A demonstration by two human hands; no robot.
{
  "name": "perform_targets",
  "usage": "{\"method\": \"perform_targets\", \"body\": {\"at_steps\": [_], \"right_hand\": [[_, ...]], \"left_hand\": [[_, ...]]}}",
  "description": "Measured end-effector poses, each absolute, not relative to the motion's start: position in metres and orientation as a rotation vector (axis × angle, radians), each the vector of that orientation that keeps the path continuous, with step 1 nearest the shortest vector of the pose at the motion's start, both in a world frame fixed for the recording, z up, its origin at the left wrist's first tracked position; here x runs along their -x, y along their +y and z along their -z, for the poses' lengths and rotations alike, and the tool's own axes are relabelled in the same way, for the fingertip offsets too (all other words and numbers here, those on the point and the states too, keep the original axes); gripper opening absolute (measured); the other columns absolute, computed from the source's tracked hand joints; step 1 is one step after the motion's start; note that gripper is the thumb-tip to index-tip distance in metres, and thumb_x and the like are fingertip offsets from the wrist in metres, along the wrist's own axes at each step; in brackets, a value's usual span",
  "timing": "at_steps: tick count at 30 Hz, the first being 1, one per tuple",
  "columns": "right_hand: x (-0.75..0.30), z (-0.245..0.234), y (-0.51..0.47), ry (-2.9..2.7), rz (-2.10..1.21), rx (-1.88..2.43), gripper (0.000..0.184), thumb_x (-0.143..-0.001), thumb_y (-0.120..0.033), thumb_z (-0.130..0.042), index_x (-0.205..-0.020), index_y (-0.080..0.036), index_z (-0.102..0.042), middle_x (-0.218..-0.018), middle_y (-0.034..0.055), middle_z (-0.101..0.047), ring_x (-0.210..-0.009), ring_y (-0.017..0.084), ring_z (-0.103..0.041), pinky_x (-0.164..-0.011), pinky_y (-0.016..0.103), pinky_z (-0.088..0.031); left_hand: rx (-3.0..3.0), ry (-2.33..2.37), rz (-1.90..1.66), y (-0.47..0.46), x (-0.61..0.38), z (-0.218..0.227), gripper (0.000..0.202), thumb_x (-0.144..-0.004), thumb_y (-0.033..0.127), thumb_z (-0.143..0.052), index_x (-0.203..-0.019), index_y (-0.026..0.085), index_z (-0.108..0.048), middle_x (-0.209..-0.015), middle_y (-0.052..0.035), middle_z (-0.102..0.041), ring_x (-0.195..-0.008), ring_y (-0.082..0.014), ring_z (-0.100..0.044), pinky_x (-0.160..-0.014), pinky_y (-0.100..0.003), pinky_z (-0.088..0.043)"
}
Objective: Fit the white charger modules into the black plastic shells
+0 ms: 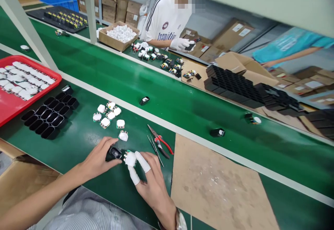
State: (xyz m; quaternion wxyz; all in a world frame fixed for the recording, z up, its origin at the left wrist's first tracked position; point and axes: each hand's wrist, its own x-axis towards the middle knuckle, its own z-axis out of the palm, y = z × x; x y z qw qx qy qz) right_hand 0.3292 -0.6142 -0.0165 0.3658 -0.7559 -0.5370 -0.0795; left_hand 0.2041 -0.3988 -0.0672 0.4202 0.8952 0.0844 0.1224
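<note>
My left hand [100, 158] holds a small black plastic case [115, 152] between thumb and fingers, its open end turned toward the right. My right hand [150, 174], with white finger cots on thumb and forefinger, pinches a small circuit board with a white pad [130, 158]. Board and case are close together, a small gap between them. Just beyond lie several more white-padded boards [111, 114] on the green bench. A pair of red-handled pliers [159, 140] and metal tweezers [155, 150] rest to the right of them.
Black cases [52, 115] stand grouped at left beside a red tray [53, 75] of boards. A brown board [216, 184] lies at right. Beyond runs a green conveyor belt [177, 108] carrying a few cases. Across it, a gloved co-worker [167, 21] handles a dark part.
</note>
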Motion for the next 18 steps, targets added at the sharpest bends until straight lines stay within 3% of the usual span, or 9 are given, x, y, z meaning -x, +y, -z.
{"method": "perform_targets", "body": {"at_steps": [2, 4, 7, 11, 18], "right_hand": [[-0.328, 0.016, -0.613, -1.408, 0.205, 1.932, 0.061, -0.095, -0.004, -0.067, -0.152, -0.018, -0.048, -0.123, 0.0152, -0.067, -0.116, 0.029, -0.063, -0.094, 0.048, -0.059], [-0.327, 0.015, -0.613, -1.424, 0.204, 1.929, 0.062, -0.096, -0.004, -0.066, -0.153, -0.02, -0.047, -0.123, 0.0151, -0.068, -0.116, 0.03, -0.064, -0.094, 0.048, -0.06], [-0.327, 0.016, -0.615, -1.423, 0.189, 1.935, 0.062, -0.097, -0.006, -0.065, -0.154, -0.021, -0.046, -0.123, 0.0149, -0.068, -0.115, 0.03, -0.065, -0.093, 0.049, -0.06], [-0.324, 0.017, -0.611, -1.446, 0.181, 1.918, 0.062, -0.096, -0.006, -0.066, -0.154, -0.02, -0.046, -0.123, 0.0154, -0.067, -0.115, 0.03, -0.063, -0.093, 0.05, -0.061], [-0.322, 0.021, -0.601, -1.551, 0.16, 1.965, 0.064, -0.097, -0.006, -0.063, -0.156, -0.017, -0.042, -0.127, 0.0167, -0.065, -0.119, 0.032, -0.06, -0.094, 0.05, -0.061]], "left_hand": [[-2.226, 0.209, -0.337, -0.405, -0.205, 0.07, 0.064, -0.097, 0.021, -0.066, -0.153, 0.03, -0.036, -0.128, -0.0107, -0.06, -0.116, -0.0291, -0.066, -0.1, -0.053, -0.06], [-2.207, 0.155, -0.301, -0.407, -0.205, 0.068, 0.069, -0.096, 0.014, -0.063, -0.156, 0.029, -0.032, -0.137, -0.0131, -0.058, -0.127, -0.0309, -0.062, -0.107, -0.055, -0.056], [-2.186, 0.178, -0.301, -0.405, -0.203, 0.068, 0.075, -0.095, 0.019, -0.07, -0.159, 0.028, -0.031, -0.15, -0.0165, -0.051, -0.139, -0.0343, -0.054, -0.112, -0.056, -0.053], [-2.143, 0.21, -0.404, -0.405, -0.201, 0.079, 0.069, -0.1, 0.025, -0.069, -0.158, 0.032, -0.032, -0.137, -0.0119, -0.064, -0.125, -0.0307, -0.065, -0.103, -0.054, -0.058], [-2.176, -0.009, -0.498, -0.41, -0.2, 0.08, 0.077, -0.105, 0.022, -0.062, -0.167, 0.032, -0.017, -0.142, -0.0142, -0.066, -0.131, -0.03, -0.061, -0.103, -0.052, -0.057]]}}
